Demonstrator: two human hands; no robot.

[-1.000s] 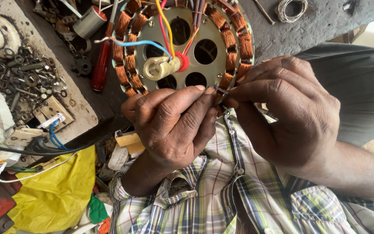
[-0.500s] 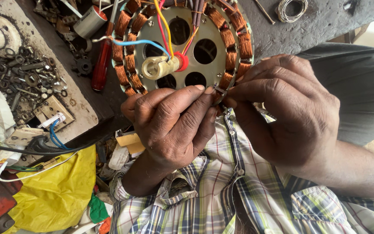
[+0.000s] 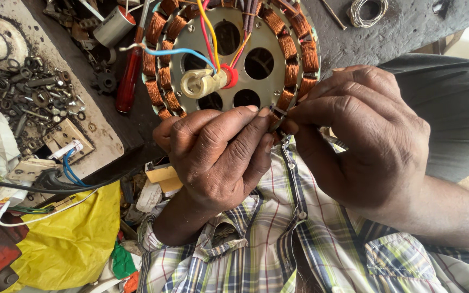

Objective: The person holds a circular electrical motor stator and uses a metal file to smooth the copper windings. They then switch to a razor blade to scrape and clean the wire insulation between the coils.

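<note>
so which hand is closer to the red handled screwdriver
Left. The left hand is just right of and below the red-handled screwdriver, at the stator rim. The right hand sits farther off, across the stator's lower right edge.

Dark workbench (image 3: 408, 27): wire coil (image 3: 368, 11), red screwdriver (image 3: 128, 76).

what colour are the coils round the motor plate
Copper-orange coils, seen in the head view.
</note>
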